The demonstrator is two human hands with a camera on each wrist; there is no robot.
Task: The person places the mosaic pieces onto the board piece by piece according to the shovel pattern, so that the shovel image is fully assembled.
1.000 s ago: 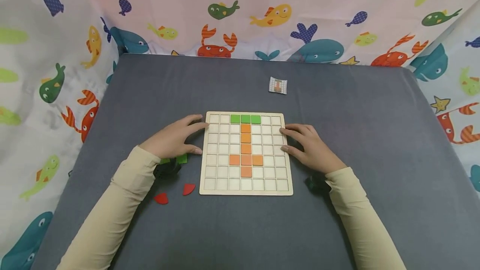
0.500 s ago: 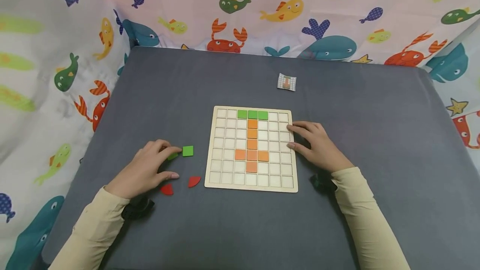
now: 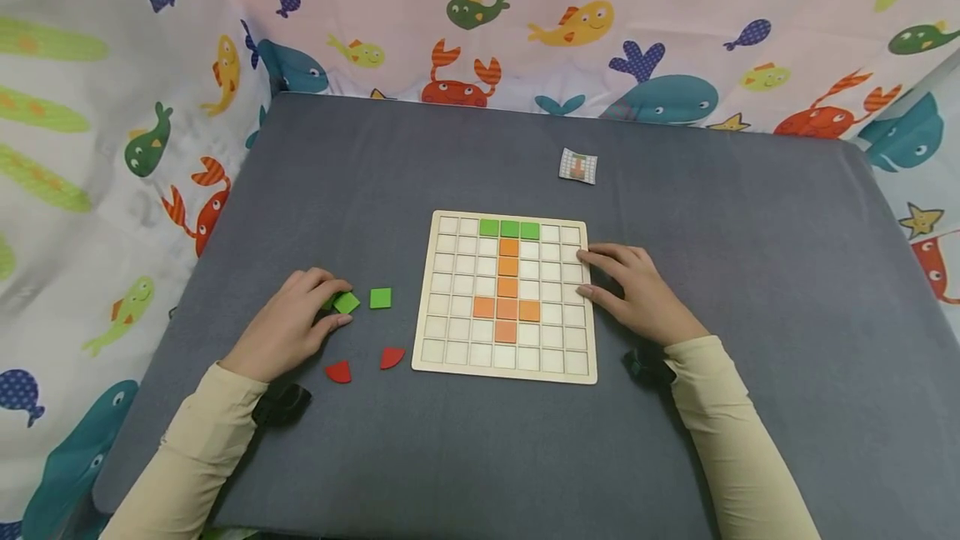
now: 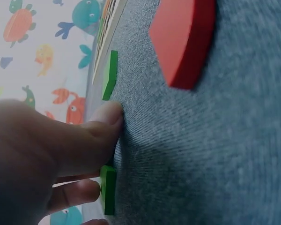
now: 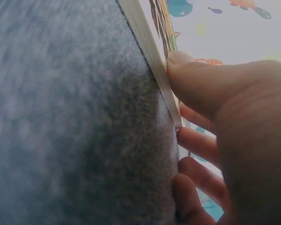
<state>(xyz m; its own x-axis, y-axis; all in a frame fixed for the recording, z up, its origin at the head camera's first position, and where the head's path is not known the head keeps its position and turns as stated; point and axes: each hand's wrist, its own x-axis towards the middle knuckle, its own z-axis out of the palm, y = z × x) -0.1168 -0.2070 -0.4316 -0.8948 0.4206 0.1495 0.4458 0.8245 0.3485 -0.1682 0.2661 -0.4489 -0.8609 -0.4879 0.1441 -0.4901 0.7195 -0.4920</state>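
Note:
My left hand (image 3: 292, 319) is at the loose green tiles, its thumb and index fingertip at opposite edges of a green square tile (image 3: 347, 302). Another green tile (image 4: 107, 190) lies by its other fingers, partly hidden in the head view. A third green tile (image 3: 380, 298) lies apart, toward the board. My right hand (image 3: 633, 290) rests its thumb and fingertips on the right rim of the wooden grid board (image 3: 504, 369). Three green tiles (image 3: 509, 228) fill part of the board's top row. Below them, several orange tiles (image 3: 507, 287) form a cross-like shape.
Two red quarter-round pieces (image 3: 338, 372) lie on the grey cloth in front of the left hand, one nearer the board. A small card (image 3: 578, 166) with a printed grid pattern lies behind the board. A printed curtain (image 3: 540, 23) rises at the table's far edge.
My left hand has left the board's left edge and gone to the green tiles, its thumb and index drawing together round one. The right hand stays on the rim. The head view has shifted.

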